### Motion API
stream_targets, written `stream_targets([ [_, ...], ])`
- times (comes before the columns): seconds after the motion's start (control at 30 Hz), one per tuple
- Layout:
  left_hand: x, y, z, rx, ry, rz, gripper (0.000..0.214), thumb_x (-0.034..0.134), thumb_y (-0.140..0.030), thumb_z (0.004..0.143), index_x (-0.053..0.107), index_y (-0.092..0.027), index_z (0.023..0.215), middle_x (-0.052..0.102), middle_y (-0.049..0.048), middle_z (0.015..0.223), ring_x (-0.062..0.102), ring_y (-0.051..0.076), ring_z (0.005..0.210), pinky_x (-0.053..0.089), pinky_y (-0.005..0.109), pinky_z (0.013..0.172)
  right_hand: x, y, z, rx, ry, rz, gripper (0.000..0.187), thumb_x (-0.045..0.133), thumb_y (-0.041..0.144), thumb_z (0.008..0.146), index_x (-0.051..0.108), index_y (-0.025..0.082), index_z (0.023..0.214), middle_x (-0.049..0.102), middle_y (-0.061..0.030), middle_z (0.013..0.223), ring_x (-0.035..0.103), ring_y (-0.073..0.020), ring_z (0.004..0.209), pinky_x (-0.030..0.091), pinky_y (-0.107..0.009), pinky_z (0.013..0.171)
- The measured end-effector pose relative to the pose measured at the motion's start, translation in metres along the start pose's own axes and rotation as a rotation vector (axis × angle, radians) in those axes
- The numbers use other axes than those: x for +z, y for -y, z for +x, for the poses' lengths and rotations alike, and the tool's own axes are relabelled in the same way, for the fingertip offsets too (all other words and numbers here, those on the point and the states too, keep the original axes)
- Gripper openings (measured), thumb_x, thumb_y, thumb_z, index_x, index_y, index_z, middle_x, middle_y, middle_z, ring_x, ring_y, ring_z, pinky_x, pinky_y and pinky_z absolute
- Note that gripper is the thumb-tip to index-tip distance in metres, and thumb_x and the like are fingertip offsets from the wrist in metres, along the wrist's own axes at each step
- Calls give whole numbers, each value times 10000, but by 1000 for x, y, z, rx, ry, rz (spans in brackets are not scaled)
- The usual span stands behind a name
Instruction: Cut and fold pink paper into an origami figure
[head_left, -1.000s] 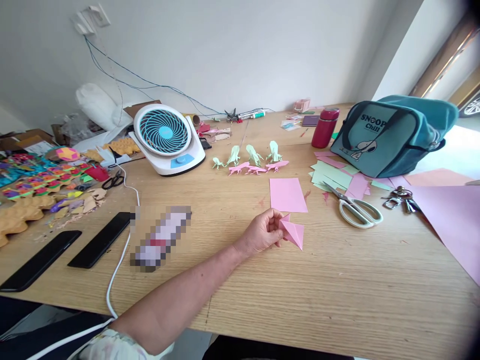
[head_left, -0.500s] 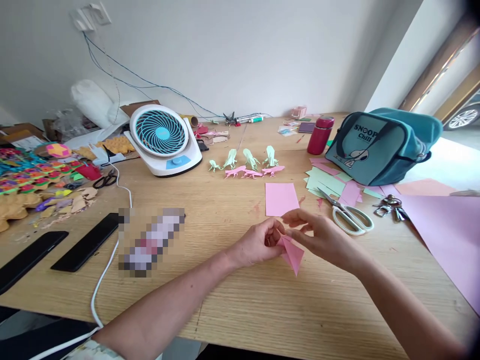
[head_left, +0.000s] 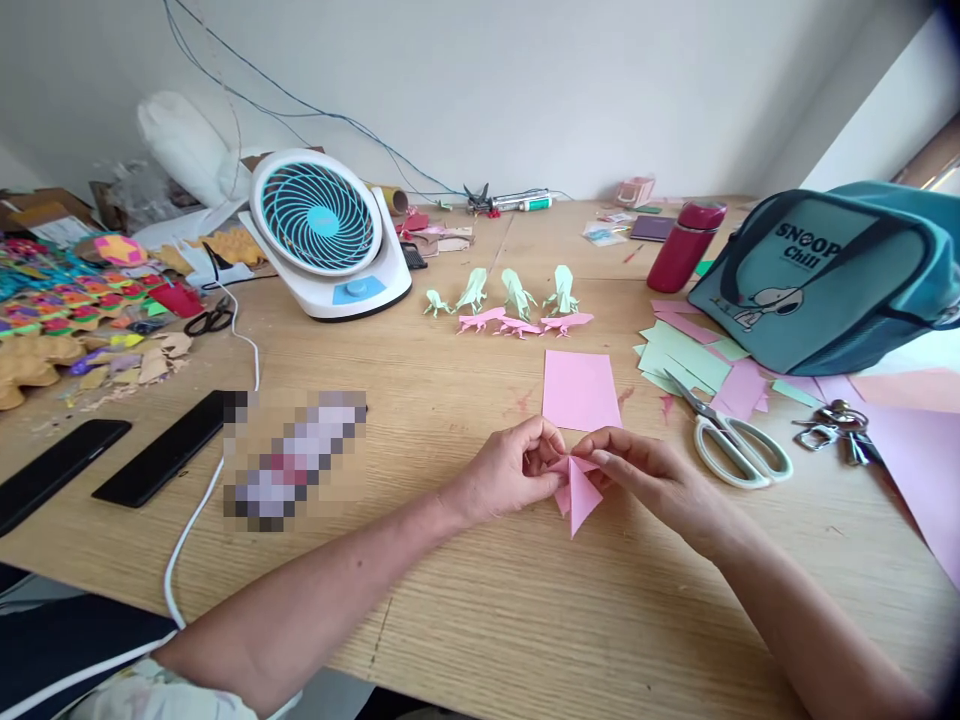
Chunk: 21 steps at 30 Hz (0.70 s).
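A pink folded paper (head_left: 579, 500) is held between my two hands, its pointed flaps hanging down toward me. My left hand (head_left: 517, 465) pinches its left side with curled fingers. At its upper right edge, my right hand (head_left: 645, 475) closes thumb and fingers on the paper. Just beyond the hands a flat pink paper square (head_left: 581, 390) lies on the wooden table (head_left: 480, 610). Farther back stand several folded green paper figures (head_left: 517, 293), with pink folded figures (head_left: 517, 325) in front of them.
To the right are scissors (head_left: 739, 445), keys (head_left: 844, 430), green and pink paper pieces (head_left: 682, 355), a red bottle (head_left: 686, 247) and a teal bag (head_left: 817, 280). A fan (head_left: 322, 235) stands back left. A white cable (head_left: 199, 525) crosses the left side near black flat objects (head_left: 169, 450).
My right hand has come down onto the paper and now grips its right side. The folded paper has turned, its point now facing more directly toward me. The view has shifted slightly.
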<state>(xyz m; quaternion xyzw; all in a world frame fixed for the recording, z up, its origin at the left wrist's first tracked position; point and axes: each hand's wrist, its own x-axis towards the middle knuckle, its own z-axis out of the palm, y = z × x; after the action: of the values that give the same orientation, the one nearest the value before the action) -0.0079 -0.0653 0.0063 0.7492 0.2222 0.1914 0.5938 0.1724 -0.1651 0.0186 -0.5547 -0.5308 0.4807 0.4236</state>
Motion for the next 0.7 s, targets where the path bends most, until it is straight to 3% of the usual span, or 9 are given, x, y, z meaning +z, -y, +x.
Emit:
stream_targets([
  [0.23,2,-4,-4,-16,103,41,213,651,-177,782,495,-188,926,547,-54,709,456,67,615,363,194,562,12,1,0,77,118,206,256,654,460,861,620,206,850,735,-55,737,713,-237,726,527,-362,685],
  [0.43,4,-3,-5,-10,98,16,213,659,-185,801,513,-181,957,582,-32,740,502,79,639,379,203,578,15,-11,1,38,49,152,238,618,424,898,597,202,816,711,-35,716,670,-183,659,486,-299,616],
  [0.57,5,-1,-4,-16,56,-61,225,671,-246,829,563,-164,1007,611,-5,768,565,103,697,436,224,646,15,-12,1,-28,-101,83,275,666,432,851,592,188,749,602,10,657,527,-115,573,389,-238,529],
  [0.7,7,0,-3,-64,-33,-9,205,680,-332,830,622,-136,826,616,10,740,541,102,663,413,224,614,19,-14,1,-86,-167,42,268,643,410,868,568,194,730,547,20,648,475,-114,590,373,-245,545],
])
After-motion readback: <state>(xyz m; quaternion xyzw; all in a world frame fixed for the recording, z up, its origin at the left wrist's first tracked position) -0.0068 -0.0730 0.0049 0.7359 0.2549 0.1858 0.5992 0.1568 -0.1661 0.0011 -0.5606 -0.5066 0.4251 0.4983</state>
